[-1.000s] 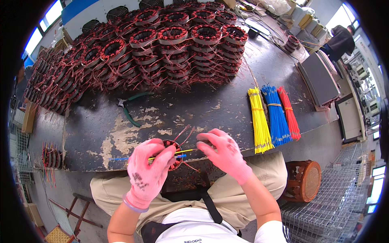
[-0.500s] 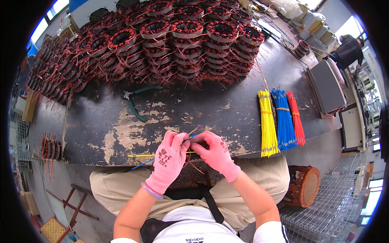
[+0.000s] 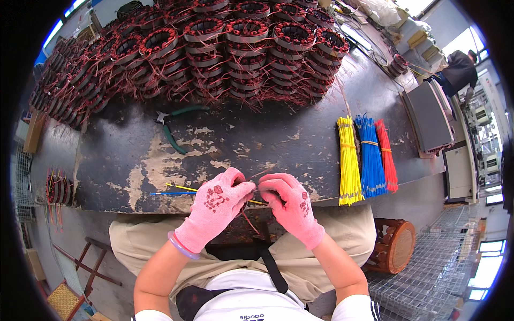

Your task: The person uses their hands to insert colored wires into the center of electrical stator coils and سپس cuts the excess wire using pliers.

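My left hand [image 3: 217, 200], in a pink glove, is closed at the table's front edge, its fingertips pinching wires. A blue wire [image 3: 166, 193] and a yellow wire [image 3: 181, 187] stick out to its left. My right hand [image 3: 292, 206], gloved alike, meets it fingertip to fingertip, pinching a thin dark strand between the two hands. Thin reddish wires [image 3: 250, 224] hang below the fingers, and the yellow wire's other end shows between the hands. What the reddish wires belong to is mostly hidden by my hands.
Stacked wire-wound stator rings [image 3: 246, 32] fill the back of the worn table [image 3: 257, 139]. Green-handled cutting pliers [image 3: 170, 128] lie at left-centre. Bundles of yellow [image 3: 349, 160], blue [image 3: 370, 155] and red [image 3: 386, 155] wires lie right. More rings [image 3: 59, 190] sit at far left.
The blue wire's end has swung up from a slant to nearly level beside the yellow one. Both wires have shifted left, and my right fingers have closed in more.
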Demonstrator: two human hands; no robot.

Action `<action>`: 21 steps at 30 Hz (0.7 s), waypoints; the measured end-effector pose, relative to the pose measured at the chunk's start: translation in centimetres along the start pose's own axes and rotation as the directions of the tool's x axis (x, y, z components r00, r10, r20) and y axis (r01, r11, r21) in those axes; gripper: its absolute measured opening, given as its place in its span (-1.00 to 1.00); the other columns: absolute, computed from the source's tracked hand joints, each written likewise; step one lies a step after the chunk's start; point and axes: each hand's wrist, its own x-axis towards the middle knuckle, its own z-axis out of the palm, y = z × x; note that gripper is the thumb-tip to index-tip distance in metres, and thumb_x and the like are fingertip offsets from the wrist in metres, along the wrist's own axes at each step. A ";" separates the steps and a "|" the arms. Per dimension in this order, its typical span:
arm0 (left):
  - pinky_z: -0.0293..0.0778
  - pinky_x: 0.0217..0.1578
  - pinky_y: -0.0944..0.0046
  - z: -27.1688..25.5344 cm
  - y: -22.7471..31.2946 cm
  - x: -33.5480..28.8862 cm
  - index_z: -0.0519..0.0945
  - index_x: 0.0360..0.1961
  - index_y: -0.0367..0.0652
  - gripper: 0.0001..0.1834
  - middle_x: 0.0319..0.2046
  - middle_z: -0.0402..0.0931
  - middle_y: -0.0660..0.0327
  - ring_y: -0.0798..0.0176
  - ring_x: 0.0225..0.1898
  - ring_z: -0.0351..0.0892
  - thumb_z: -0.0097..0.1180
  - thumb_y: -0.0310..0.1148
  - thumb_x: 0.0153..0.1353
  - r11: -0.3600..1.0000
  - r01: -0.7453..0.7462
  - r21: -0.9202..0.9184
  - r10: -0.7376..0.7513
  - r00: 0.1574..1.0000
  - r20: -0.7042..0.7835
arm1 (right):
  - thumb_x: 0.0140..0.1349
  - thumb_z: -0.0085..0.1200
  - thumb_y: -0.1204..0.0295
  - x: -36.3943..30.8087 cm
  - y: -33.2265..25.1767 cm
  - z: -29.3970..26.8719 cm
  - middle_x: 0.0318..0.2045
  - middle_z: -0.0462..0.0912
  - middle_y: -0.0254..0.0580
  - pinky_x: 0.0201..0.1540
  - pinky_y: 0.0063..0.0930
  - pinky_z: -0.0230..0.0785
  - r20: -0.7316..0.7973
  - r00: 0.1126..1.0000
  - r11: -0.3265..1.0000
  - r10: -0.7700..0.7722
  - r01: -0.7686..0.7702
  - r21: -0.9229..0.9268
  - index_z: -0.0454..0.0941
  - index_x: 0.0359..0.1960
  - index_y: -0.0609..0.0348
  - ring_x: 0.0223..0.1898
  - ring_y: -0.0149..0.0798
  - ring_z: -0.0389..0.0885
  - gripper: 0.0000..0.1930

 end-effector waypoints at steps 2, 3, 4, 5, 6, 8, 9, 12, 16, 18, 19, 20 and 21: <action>0.59 -0.24 0.08 0.1 0.3 0.1 0.64 -0.17 -0.12 -0.81 -0.20 0.52 0.12 0.00 -0.20 0.63 0.33 -0.42 0.18 0.998 -0.009 0.064 0.010 1.000 -0.010 | 0.22 0.20 0.54 0.1 0.0 -0.1 -0.15 0.68 -0.15 -0.01 -0.17 0.50 0.036 0.999 1.000 0.029 -0.029 0.003 0.63 -0.20 0.15 -0.07 0.03 0.65 -0.87; 0.59 -0.23 0.08 0.3 0.3 0.0 0.64 -0.18 -0.13 -0.80 -0.20 0.52 0.12 0.01 -0.20 0.64 0.33 -0.42 0.16 0.998 0.016 0.055 -0.015 1.000 -0.026 | 0.23 0.19 0.54 0.1 0.0 -0.1 -0.16 0.68 -0.14 -0.01 -0.17 0.50 0.054 0.998 0.999 0.043 -0.044 0.007 0.63 -0.19 0.15 -0.07 0.03 0.65 -0.87; 0.59 -0.23 0.08 0.6 0.4 -0.1 0.64 -0.18 -0.13 -0.79 -0.20 0.52 0.12 0.02 -0.20 0.64 0.34 -0.43 0.15 0.998 0.041 0.046 -0.040 0.998 -0.041 | 0.23 0.18 0.53 0.2 0.0 -0.1 -0.17 0.69 -0.14 -0.01 -0.17 0.50 0.064 0.996 0.998 0.056 -0.057 0.012 0.63 -0.18 0.16 -0.07 0.03 0.65 -0.87; 0.59 -0.23 0.08 0.8 0.4 -0.2 0.64 -0.19 -0.13 -0.79 -0.20 0.53 0.13 0.02 -0.20 0.64 0.34 -0.43 0.13 0.997 0.063 0.035 -0.061 0.997 -0.054 | 0.24 0.18 0.53 0.3 -0.1 -0.2 -0.18 0.69 -0.13 -0.01 -0.17 0.50 0.071 0.995 0.997 0.071 -0.072 0.014 0.63 -0.17 0.16 -0.08 0.03 0.65 -0.87; 0.59 -0.24 0.08 0.7 0.5 -0.1 0.63 -0.19 -0.13 -0.79 -0.21 0.53 0.13 0.02 -0.20 0.64 0.34 -0.44 0.14 0.998 0.039 0.048 -0.037 0.998 -0.056 | 0.25 0.17 0.52 0.3 -0.2 -0.4 -0.19 0.69 -0.12 -0.01 -0.17 0.50 0.079 0.993 0.996 0.086 -0.088 0.016 0.63 -0.17 0.16 -0.08 0.03 0.66 -0.86; 0.57 -0.26 0.07 0.5 0.6 -0.1 0.62 -0.18 -0.12 -0.80 -0.22 0.54 0.13 0.01 -0.22 0.63 0.32 -0.45 0.17 0.997 -0.008 0.075 0.012 0.998 -0.059 | 0.25 0.18 0.52 0.4 -0.4 -0.6 -0.21 0.69 -0.12 -0.02 -0.18 0.51 0.096 0.988 0.992 0.120 -0.124 0.030 0.64 -0.16 0.15 -0.09 0.02 0.66 -0.86; 0.57 -0.26 0.07 0.6 0.7 0.0 0.62 -0.18 -0.12 -0.79 -0.22 0.55 0.13 0.00 -0.22 0.63 0.32 -0.45 0.16 0.997 -0.003 0.072 0.008 0.998 -0.065 | 0.26 0.18 0.52 0.5 -0.5 -0.6 -0.21 0.70 -0.12 -0.02 -0.19 0.51 0.105 0.985 0.989 0.136 -0.141 0.037 0.64 -0.16 0.15 -0.10 0.02 0.66 -0.86; 0.56 -0.24 0.07 1.0 1.0 -0.1 0.62 -0.18 -0.13 -0.78 -0.22 0.55 0.14 0.00 -0.22 0.63 0.35 -0.44 0.14 0.999 0.022 0.043 -0.018 0.996 -0.090 | 0.27 0.17 0.51 0.7 -0.4 -0.7 -0.22 0.70 -0.11 -0.05 -0.18 0.52 0.119 0.981 0.986 0.154 -0.161 0.051 0.64 -0.15 0.15 -0.10 0.05 0.66 -0.87; 0.56 -0.20 0.07 2.2 0.4 -0.2 0.64 -0.22 -0.14 -0.77 -0.22 0.58 0.16 0.00 -0.21 0.63 0.39 -0.44 0.09 0.999 0.037 -0.036 -0.042 0.990 -0.134 | 0.29 0.18 0.53 1.0 0.2 -0.8 -0.26 0.70 -0.21 -0.16 -0.39 0.49 0.160 0.962 0.964 0.220 -0.239 0.116 0.64 -0.15 0.22 -0.22 -0.27 0.65 -0.88; 0.56 -0.19 0.07 2.6 0.1 -0.3 0.65 -0.24 -0.14 -0.78 -0.21 0.59 0.17 0.01 -0.20 0.63 0.40 -0.44 0.06 0.999 0.013 -0.048 -0.020 0.989 -0.144 | 0.31 0.16 0.52 1.7 -0.8 -1.3 -0.28 0.69 -0.26 -0.16 -0.45 0.47 0.305 0.840 0.819 0.448 -0.523 0.237 0.62 -0.14 0.25 -0.25 -0.42 0.61 -0.87; 0.56 -0.18 0.07 2.6 0.0 -0.3 0.66 -0.25 -0.14 -0.78 -0.21 0.60 0.18 0.02 -0.20 0.63 0.40 -0.45 0.05 0.999 -0.008 -0.046 0.001 0.989 -0.147 | 0.31 0.16 0.52 1.6 0.2 -0.9 -0.28 0.69 -0.28 -0.18 -0.48 0.47 0.341 0.823 0.772 0.455 -0.555 0.310 0.62 -0.13 0.25 -0.27 -0.47 0.58 -0.86; 0.56 -0.17 0.07 2.8 0.1 0.0 0.66 -0.26 -0.14 -0.78 -0.21 0.61 0.19 0.02 -0.19 0.64 0.40 -0.45 0.04 0.998 -0.041 -0.052 0.032 0.988 -0.149 | 0.32 0.15 0.51 1.2 2.0 -0.5 -0.29 0.68 -0.30 -0.21 -0.50 0.46 0.366 0.806 0.719 0.465 -0.585 0.374 0.62 -0.12 0.26 -0.29 -0.52 0.55 -0.86; 0.56 -0.17 0.08 2.8 0.0 0.0 0.66 -0.26 -0.14 -0.78 -0.21 0.61 0.19 0.03 -0.19 0.64 0.40 -0.45 0.04 0.998 -0.035 -0.058 0.026 0.989 -0.145 | 0.32 0.15 0.51 1.4 2.7 -0.2 -0.29 0.67 -0.33 -0.23 -0.53 0.45 0.402 0.789 0.659 0.464 -0.611 0.439 0.62 -0.12 0.26 -0.31 -0.57 0.52 -0.85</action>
